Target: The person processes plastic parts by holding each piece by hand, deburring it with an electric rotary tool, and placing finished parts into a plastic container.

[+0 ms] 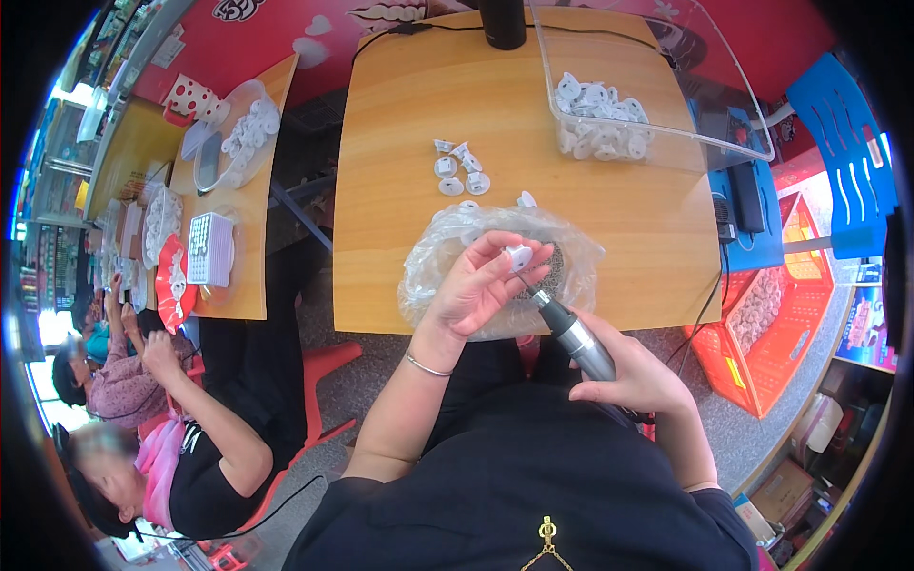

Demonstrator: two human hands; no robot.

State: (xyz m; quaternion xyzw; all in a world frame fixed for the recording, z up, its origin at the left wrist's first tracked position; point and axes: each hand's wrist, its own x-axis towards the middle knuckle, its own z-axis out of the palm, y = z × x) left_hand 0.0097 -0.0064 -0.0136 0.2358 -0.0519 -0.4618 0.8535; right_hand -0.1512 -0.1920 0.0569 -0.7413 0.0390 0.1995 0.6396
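Observation:
My left hand (486, 284) pinches a small round white plastic part (519, 257) between its fingertips, over a clear plastic bag (428, 276) on the wooden table. In my right hand (638, 376) is a grey and black electric screwdriver (581, 347), its thin bit pointing up to the white part. Whether the bit touches the part is too small to tell. Small grey pieces, perhaps screws (555, 271), lie in the bag by my left fingertips. Beyond the bag, several similar white parts (464, 169) are grouped on the tabletop.
A clear plastic bin (666, 133) with a heap of white parts stands at the far right. Behind sits a dark cylinder (502, 24). Right of the table are an orange crate (762, 381) and a blue chair (843, 157). People work at another table (249, 238) on the left.

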